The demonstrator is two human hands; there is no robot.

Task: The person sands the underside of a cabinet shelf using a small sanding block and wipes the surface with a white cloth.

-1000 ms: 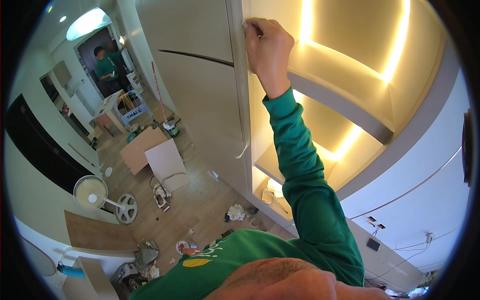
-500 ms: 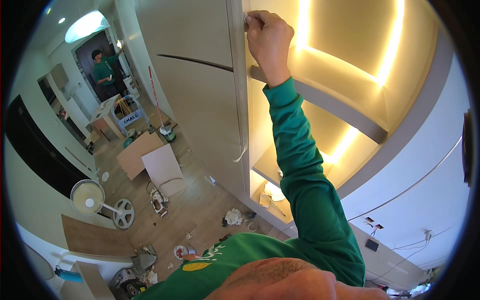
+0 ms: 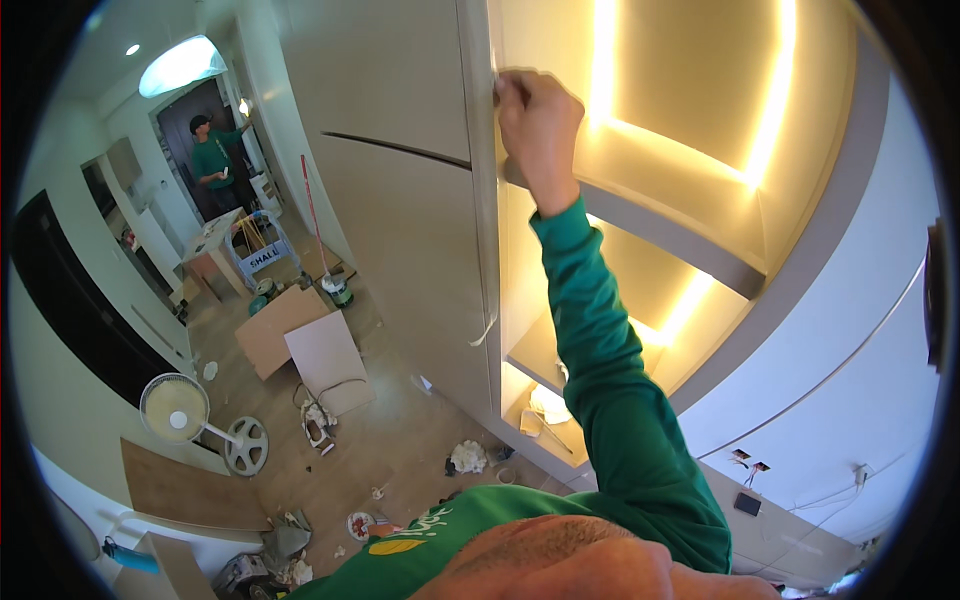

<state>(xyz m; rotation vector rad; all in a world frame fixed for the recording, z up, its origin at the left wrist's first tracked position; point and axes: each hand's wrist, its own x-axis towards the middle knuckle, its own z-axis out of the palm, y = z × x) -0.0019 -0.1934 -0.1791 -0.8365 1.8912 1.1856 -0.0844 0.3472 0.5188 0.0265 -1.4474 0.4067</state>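
Observation:
My right hand [image 3: 541,130] is raised against the vertical edge strip [image 3: 484,215] between the tall closed cabinet door [image 3: 395,70] and the lit shelves. Its fingers are pinched together at that edge. A small pale bit shows at the fingertips, too small to name. The green sleeve passes in front of the shelf unit [image 3: 690,235]. Below, beside the front of my green shirt, a skin-coloured patch [image 3: 385,528] shows next to a round white-and-red tub [image 3: 359,525]. This may be my left hand; its fingers cannot be made out.
A loose pale strip [image 3: 484,331] hangs from the cabinet edge. On the floor lie boards [image 3: 328,358], a crumpled white cloth [image 3: 468,457] and scraps. A fan [image 3: 176,408] stands at left. Farther back are a worktable [image 3: 212,243] and a person [image 3: 212,155] in green.
My right hand has slid down along the cabinet edge, fingers still pinched. The whole view has tilted slightly upward.

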